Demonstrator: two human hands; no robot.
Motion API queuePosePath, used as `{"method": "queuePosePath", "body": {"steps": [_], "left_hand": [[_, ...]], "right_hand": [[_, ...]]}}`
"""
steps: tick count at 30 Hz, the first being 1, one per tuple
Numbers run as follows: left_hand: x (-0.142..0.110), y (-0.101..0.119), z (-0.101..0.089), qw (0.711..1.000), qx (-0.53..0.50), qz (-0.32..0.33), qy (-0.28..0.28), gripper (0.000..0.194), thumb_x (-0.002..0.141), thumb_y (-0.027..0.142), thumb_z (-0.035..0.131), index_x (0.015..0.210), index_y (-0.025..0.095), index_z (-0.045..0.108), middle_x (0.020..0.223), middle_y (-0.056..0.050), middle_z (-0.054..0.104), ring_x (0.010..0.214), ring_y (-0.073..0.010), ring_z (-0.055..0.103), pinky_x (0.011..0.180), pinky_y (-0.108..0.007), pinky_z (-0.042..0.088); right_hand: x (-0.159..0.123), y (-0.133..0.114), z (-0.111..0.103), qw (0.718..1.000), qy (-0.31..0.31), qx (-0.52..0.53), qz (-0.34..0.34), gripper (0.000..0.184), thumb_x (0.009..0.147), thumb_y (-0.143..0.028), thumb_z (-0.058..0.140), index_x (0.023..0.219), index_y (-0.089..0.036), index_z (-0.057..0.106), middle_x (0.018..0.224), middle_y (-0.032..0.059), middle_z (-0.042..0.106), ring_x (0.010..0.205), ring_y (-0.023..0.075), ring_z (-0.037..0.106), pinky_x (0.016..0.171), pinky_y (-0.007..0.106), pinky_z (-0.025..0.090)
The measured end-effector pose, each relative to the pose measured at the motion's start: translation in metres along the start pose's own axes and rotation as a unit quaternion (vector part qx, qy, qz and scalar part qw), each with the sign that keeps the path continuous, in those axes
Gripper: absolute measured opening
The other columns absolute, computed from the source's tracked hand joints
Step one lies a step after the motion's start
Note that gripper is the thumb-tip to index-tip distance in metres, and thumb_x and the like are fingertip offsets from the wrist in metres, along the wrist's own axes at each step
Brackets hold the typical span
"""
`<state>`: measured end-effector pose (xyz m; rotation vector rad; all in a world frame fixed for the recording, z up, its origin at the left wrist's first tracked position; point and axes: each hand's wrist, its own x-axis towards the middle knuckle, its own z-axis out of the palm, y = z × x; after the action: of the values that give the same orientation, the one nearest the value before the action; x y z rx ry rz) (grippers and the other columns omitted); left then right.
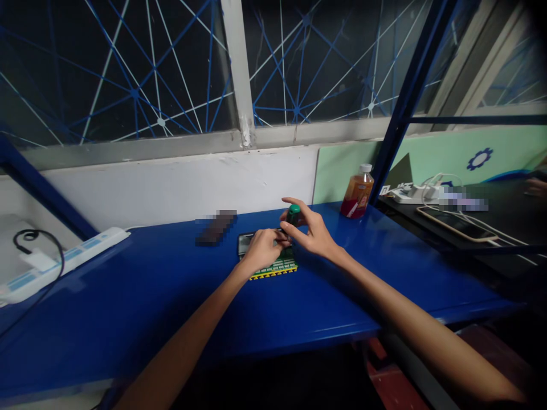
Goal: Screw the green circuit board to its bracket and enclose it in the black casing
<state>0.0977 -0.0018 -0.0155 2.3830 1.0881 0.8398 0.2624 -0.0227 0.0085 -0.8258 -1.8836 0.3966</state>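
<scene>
Angled both bare forearms (pixel 393 299) inward over the blue table (pixel 325 310), towards hands close together straight ahead. Curled the right hand (pixel 315 230) loosely around a green-handled tool (pixel 294 210), with the index finger lifted clear. Bunched the fingertips of the left hand (pixel 261 249) just below the handle; could not tell whether gripping the lower part or merely resting against it. Had a small dark-rimmed case (pixel 244 244) on the table under the left hand, with a yellow strip (pixel 273 275) along the near edge. Held the tool's long axis near vertical, handle end up, above the right part of the case. Judged that upright line between the hands to matter most: nearer the right hand at the top, nearer the left lower down. Saw a capped bottle (pixel 358 193) farther back, to the right.
</scene>
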Motion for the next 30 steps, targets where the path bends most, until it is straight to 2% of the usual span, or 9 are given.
{"method": "queuePosePath", "body": {"steps": [3,9,14,17,21,24,30], "left_hand": [[0.000,0.000,0.000,1.000,-0.001,0.008,0.000,0.024,0.081,0.012,0.055,0.088,0.023,0.075,0.096,-0.002,0.074,0.093,-0.0194,0.067,0.081,-0.027,0.046],[-0.001,-0.001,0.001,1.000,0.000,-0.004,0.010,0.020,0.083,0.018,0.058,0.093,0.022,0.074,0.096,-0.003,0.074,0.092,-0.0198,0.067,0.081,-0.028,0.047],[-0.002,-0.001,0.004,0.996,0.055,-0.007,0.065,0.013,0.078,0.028,0.066,0.083,0.020,0.075,0.088,-0.004,0.074,0.083,-0.0213,0.067,0.076,-0.030,0.048],[-0.002,-0.003,0.007,0.995,0.053,-0.020,0.086,0.011,0.079,0.028,0.067,0.080,0.021,0.075,0.085,-0.003,0.074,0.081,-0.0203,0.068,0.076,-0.029,0.048],[-0.001,-0.005,0.009,0.997,0.024,-0.013,0.077,0.012,0.082,0.022,0.063,0.080,0.022,0.075,0.088,-0.002,0.074,0.083,-0.0183,0.068,0.075,-0.025,0.048],[0.000,-0.007,0.007,0.997,0.027,-0.016,0.065,0.014,0.084,0.022,0.061,0.084,0.022,0.075,0.091,-0.002,0.074,0.086,-0.0190,0.068,0.076,-0.025,0.048],[0.000,-0.004,0.001,0.999,0.029,0.011,0.028,0.018,0.086,0.019,0.057,0.089,0.023,0.074,0.092,-0.002,0.074,0.086,-0.0188,0.068,0.076,-0.026,0.047]], "right_hand": [[0.001,0.000,-0.002,1.000,0.001,0.011,0.000,0.051,0.085,-0.033,0.053,0.133,-0.020,0.041,0.099,0.0052,0.066,0.084,0.0174,0.063,0.073,0.033,0.054],[0.002,0.008,0.000,1.000,0.017,-0.005,0.011,0.050,0.083,-0.031,0.053,0.132,-0.021,0.043,0.095,0.0041,0.067,0.081,0.0178,0.065,0.071,0.034,0.056],[0.002,0.011,0.003,0.998,0.057,-0.037,0.016,0.050,0.081,-0.037,0.060,0.126,-0.020,0.050,0.087,0.0037,0.067,0.075,0.0176,0.064,0.068,0.034,0.057],[0.002,0.008,0.003,0.998,0.053,-0.029,0.008,0.050,0.080,-0.038,0.062,0.125,-0.020,0.051,0.085,0.0033,0.066,0.074,0.0169,0.063,0.067,0.033,0.057],[0.002,0.007,0.002,1.000,0.016,0.001,-0.001,0.049,0.083,-0.034,0.057,0.130,-0.021,0.047,0.093,0.0046,0.067,0.082,0.0181,0.064,0.070,0.035,0.057],[0.002,0.011,0.002,1.000,0.018,0.010,0.002,0.051,0.082,-0.033,0.056,0.131,-0.020,0.046,0.099,0.0071,0.066,0.087,0.0204,0.064,0.070,0.038,0.057],[0.002,0.016,0.003,1.000,0.012,0.011,0.008,0.049,0.084,-0.032,0.054,0.130,-0.018,0.046,0.095,0.0074,0.067,0.085,0.0207,0.065,0.068,0.037,0.057]]}}
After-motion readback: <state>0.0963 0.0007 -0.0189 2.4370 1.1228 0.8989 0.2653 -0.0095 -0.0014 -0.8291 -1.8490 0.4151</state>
